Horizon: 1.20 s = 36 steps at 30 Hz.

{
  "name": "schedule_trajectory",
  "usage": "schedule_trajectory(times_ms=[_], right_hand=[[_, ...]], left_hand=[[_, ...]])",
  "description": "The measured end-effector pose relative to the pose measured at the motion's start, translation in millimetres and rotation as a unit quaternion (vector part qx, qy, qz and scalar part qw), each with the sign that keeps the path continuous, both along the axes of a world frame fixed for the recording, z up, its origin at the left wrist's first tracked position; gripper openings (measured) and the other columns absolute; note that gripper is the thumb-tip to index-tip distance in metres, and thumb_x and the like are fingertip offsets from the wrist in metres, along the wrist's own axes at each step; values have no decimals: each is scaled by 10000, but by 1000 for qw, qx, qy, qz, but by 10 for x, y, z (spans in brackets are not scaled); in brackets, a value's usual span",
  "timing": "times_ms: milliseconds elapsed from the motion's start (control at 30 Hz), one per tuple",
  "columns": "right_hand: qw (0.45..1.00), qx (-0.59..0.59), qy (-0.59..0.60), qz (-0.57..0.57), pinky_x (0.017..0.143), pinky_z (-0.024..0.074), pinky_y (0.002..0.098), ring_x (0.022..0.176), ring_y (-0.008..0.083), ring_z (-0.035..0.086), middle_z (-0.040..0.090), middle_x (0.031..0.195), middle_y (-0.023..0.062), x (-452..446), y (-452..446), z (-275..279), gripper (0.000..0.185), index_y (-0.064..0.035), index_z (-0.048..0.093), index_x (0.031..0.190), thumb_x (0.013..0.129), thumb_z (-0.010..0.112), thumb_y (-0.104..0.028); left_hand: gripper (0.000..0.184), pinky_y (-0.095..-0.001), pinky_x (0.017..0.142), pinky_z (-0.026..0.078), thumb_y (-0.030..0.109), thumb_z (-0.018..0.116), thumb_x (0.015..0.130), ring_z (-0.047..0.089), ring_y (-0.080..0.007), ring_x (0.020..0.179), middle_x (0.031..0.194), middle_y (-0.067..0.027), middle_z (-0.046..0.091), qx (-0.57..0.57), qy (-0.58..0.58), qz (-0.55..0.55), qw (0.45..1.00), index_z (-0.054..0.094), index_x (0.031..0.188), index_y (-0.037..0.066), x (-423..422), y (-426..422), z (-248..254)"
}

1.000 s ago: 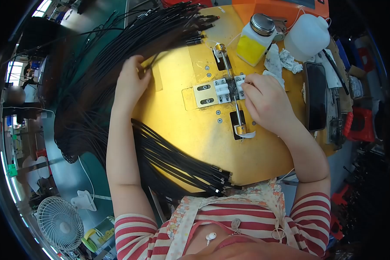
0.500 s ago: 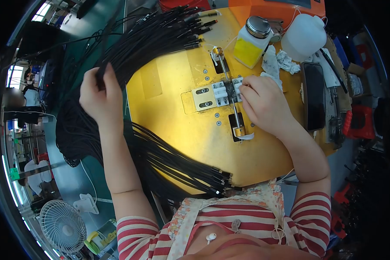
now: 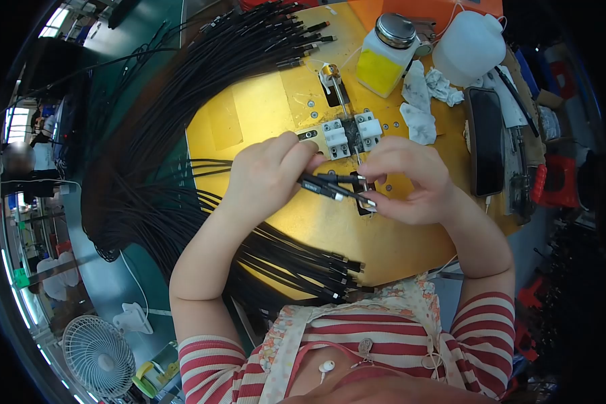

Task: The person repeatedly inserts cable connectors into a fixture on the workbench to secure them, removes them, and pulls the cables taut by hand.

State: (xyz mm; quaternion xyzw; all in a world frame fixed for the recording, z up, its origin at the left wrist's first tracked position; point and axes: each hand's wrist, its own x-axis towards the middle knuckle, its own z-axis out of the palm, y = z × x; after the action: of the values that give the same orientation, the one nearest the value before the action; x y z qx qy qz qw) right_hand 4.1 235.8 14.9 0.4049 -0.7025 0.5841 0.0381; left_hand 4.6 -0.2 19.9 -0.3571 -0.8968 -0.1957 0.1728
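My left hand [image 3: 269,172] is closed around several black cables [image 3: 326,185], whose plug ends stick out to the right. My right hand [image 3: 411,180] reaches the plug tips from the right, thumb and forefinger close together near them; whether it pinches one is hard to tell. Above the hands, a small metal fixture with white blocks [image 3: 335,139] is mounted on the yellow plate [image 3: 384,249]. A large bundle of black cables [image 3: 236,64] curves along the plate's left and top edge. More cable ends [image 3: 330,269] lie at its lower edge.
A jar with yellow contents [image 3: 382,64], a white bottle [image 3: 470,48], crumpled tissues [image 3: 419,101] and a phone [image 3: 486,141] are at the upper right. A white fan [image 3: 101,357] stands at the lower left. A red stool [image 3: 555,178] is at the right.
My left hand has come from the large bundle at the left to the plate's middle, with cables in it. My right hand has left the white block and moved down to the plug ends.
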Motion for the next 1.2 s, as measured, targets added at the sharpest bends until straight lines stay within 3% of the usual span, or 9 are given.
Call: schedule_trajectory(times_ms=[167,400,467,567,667,867,1000,1100,1200], right_hand=[[995,42,78,-46,613,490,296,717,217,616,615,839,85,-52,-12,-5,214,-11,645,922,728,729,25],[993,91,19,-66,613,488,294,702,209,622,626,831,93,-87,2,-49,216,2,644,930,733,727,29],[993,115,31,-27,620,489,292,700,197,628,645,848,96,-98,15,-75,259,7,654,952,711,727,68],[997,53,-25,-40,607,490,307,694,225,628,634,827,99,-47,-37,5,192,-2,645,928,748,709,12],[997,63,-37,-38,595,485,300,681,237,625,638,831,96,-46,3,17,200,-1,644,931,743,707,19],[988,102,111,-31,659,489,334,769,256,618,644,874,96,-29,3,-45,183,-21,659,906,728,678,18],[988,96,120,-22,685,482,349,795,261,599,631,891,90,-44,2,-68,167,-24,660,888,726,666,15],[987,105,100,-71,676,477,345,781,256,594,616,874,81,-86,17,-69,159,-30,662,888,734,670,12],[975,138,96,-144,672,467,349,765,251,586,587,829,71,-220,53,-197,135,-40,668,872,743,677,-1]], left_hand=[[128,-330,494,434,108,697,788,556,-210,572,672,-43,514,10,6,-19,1000,629,888,66,-60,-17,-85],[353,-320,527,468,57,702,657,580,-222,605,711,-66,537,64,-20,-92,994,653,1005,25,-15,33,-89],[355,-321,536,478,46,695,671,586,-224,613,721,-78,544,55,-34,-85,994,650,1020,10,23,44,-97],[356,-327,540,486,34,686,685,587,-226,613,727,-84,546,53,-59,-81,994,647,1037,-2,32,48,-106],[351,-330,529,481,41,685,693,582,-226,598,721,-84,544,57,-59,-81,993,648,1039,-2,41,56,-119],[358,-323,493,450,101,704,688,568,-212,570,692,-68,534,21,-77,-123,989,653,1033,17,35,9,-114],[398,-317,490,442,112,712,671,567,-204,572,683,-61,531,11,-99,-133,986,662,1057,29,36,-15,-100],[449,-314,514,461,82,716,642,582,-205,595,695,-62,557,14,-46,-75,996,670,1086,32,1,55,-61],[505,-318,607,514,-16,698,617,619,-207,704,864,-70,619,29,-4,-46,999,680,1114,74,-54,64,-187]])
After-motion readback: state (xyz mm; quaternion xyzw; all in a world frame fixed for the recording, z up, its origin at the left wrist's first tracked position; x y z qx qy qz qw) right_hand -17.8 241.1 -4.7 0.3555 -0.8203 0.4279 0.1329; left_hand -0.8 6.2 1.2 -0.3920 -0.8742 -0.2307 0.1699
